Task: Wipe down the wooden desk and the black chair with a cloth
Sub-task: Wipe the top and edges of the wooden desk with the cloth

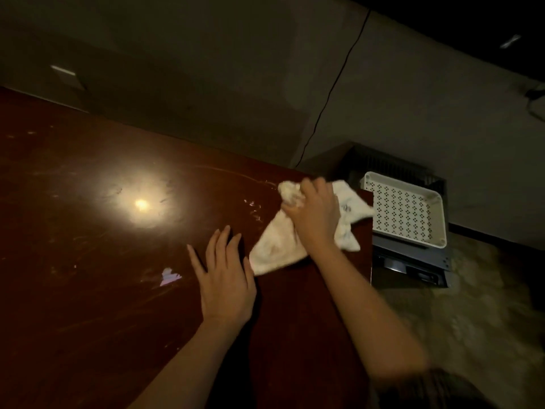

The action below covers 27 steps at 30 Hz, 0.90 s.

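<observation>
Tabletop [88, 202]: dark reddish-brown wood, glossy, filling the left and centre of the head view. A round glare of a lamp sits on it left of centre, with faint smears and pale flecks scattered around.

Cloth [274, 249]: white to pale cream, crumpled, lying on the tabletop near its far right corner. One bunched end rises beside the knuckles of the right hand; a flatter flap spreads toward the left hand, and another flap, with faint dark markings, reaches the right edge of the wood.

Right hand [315, 214]: on top of the cloth, fingers curled into the bunched fabric and gripping it. Bare forearm runs down to the lower right, ending at a dark sleeve [436, 388].

Left hand [225, 278]: palm down on the bare tabletop, fingers straight and slightly spread, holding nothing. Its fingertips lie just beside the near edge of the cloth; contact cannot be told.

White tray [436, 202]: perforated base, raised rim, resting on a dark boxy unit [413, 261] just beyond the tabletop's right edge.

Wall [206, 69]: dim, plain, with a thin black cable [333, 87] running down it.

Floor [472, 305]: mottled, pale, at lower right.
</observation>
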### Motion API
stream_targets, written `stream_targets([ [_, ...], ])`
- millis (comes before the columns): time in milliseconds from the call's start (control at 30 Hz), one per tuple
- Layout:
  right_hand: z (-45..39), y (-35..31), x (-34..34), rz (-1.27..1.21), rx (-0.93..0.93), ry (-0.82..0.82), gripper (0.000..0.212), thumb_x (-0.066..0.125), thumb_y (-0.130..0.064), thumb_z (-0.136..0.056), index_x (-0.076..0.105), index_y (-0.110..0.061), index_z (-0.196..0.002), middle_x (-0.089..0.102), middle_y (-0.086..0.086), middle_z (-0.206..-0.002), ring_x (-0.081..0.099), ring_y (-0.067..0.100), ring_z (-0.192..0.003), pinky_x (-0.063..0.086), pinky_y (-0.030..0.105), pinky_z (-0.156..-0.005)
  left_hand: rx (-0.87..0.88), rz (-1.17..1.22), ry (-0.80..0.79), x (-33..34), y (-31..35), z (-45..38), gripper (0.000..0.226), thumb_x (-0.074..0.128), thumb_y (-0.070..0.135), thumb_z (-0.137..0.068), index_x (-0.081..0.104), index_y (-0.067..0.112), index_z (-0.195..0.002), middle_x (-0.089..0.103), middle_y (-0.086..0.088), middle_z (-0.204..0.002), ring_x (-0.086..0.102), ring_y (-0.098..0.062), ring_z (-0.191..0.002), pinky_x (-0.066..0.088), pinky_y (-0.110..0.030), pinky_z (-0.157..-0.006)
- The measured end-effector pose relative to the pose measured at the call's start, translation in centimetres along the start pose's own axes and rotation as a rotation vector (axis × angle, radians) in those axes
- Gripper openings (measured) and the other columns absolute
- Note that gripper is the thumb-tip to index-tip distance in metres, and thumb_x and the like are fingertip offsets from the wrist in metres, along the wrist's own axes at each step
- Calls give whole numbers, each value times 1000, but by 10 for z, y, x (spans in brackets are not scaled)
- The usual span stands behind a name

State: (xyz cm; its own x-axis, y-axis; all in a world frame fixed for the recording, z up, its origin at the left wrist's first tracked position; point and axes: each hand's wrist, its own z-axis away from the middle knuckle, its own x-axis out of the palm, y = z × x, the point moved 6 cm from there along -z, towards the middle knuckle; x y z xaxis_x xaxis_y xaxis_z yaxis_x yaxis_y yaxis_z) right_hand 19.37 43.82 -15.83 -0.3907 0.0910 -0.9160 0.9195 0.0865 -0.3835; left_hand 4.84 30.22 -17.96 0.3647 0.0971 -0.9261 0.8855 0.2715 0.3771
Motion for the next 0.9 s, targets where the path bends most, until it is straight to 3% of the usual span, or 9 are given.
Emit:
stream_targets([
  [133, 19, 1, 1, 37, -56, 70, 38, 83, -35, -60, 59, -16, -82, 55, 4, -88, 53, 24, -83, 37, 32, -66, 5, -10, 5, 1, 1, 0, 49, 30, 31, -87, 54, 11, -124, 47, -10, -138, 33, -23, -133, 9, -58, -111],
  [300, -54, -1, 11, 40, 12, 11, 40, 70, -43, -75, 59, -17, -104, 54, 6, -106, 48, 24, -103, 39, 37, -80, 23, -11, -2, 3, 0, 0, 47, 30, 32, -90, 50, 12, -128, 45, -9, -140, 29, -21, -135, 5, -57, -112],
  [433, -69, 2, 10, 27, 10, -2, 39, 68, -41, -77, 58, -16, -104, 53, 6, -108, 47, 24, -105, 37, 37, -81, 21, 2, -27, 5, -2, 1, 47, 30, 34, -93, 46, 13, -132, 42, -8, -143, 25, -19, -137, 4, -56, -113],
  [633, 1, 10, -3, 8, -34, 32, 35, 75, -35, -71, 58, -14, -93, 53, 7, -99, 49, 26, -95, 34, 35, -75, 17, -26, -36, 2, 2, 1, 50, 28, 33, -91, 49, 12, -131, 47, -7, -140, 37, -22, -134, 11, -60, -111],
  [767, 66, 3, -6, 55, -35, 44, 40, 83, -32, -60, 60, -15, -87, 55, 5, -90, 52, 25, -84, 34, 31, -67, -11, 18, -52, -2, 2, 1, 56, 21, 36, -92, 40, 14, -139, 35, -4, -149, 23, -18, -142, -6, -52, -113],
  [900, 105, -15, -2, 63, 9, 53, 44, 87, -34, -52, 60, -14, -81, 56, 4, -84, 55, 26, -79, 40, 33, -63, -20, 127, -43, -11, 1, 5, 62, 12, 38, -89, 40, 14, -139, 37, -3, -148, 22, -16, -141, -9, -51, -114],
])
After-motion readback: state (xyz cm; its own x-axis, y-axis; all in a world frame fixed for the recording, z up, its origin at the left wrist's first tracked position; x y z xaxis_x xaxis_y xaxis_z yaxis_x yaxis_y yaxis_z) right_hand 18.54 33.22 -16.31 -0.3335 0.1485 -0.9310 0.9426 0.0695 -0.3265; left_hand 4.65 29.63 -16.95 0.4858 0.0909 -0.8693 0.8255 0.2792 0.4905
